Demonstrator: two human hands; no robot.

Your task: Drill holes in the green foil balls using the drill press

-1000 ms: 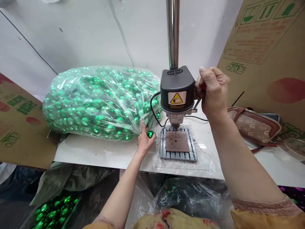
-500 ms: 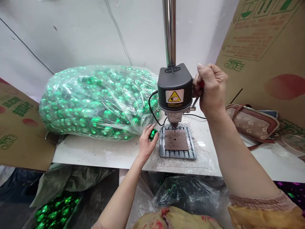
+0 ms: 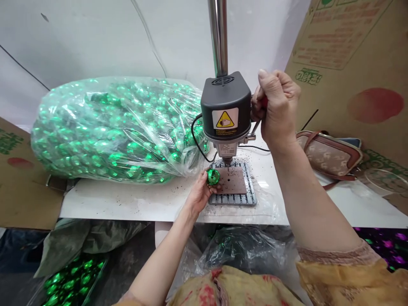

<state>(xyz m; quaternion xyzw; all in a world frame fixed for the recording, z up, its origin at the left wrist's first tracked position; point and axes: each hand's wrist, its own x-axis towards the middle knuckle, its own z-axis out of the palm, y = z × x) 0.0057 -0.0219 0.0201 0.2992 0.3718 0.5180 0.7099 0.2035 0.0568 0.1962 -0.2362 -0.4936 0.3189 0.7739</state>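
- Left hand point(image 3: 198, 196) pinches green ball point(image 3: 213, 176) at the left edge of brown drill pad point(image 3: 233, 180), not yet under the bit.
- Right hand point(image 3: 276, 108) fisted round drill press point(image 3: 226, 110) lever; head up, no hole drilled yet.
- Full bag of balls point(image 3: 111, 129) far left.

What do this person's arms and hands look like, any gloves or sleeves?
Both hands, left and right, are bare: no gloves or rings visible. The forearms are uncovered too. Yellow sleeves with a pinkish patterned cuff band sit pushed up near the elbows.

Bright, even light; sharp; wide-angle bending at edges.
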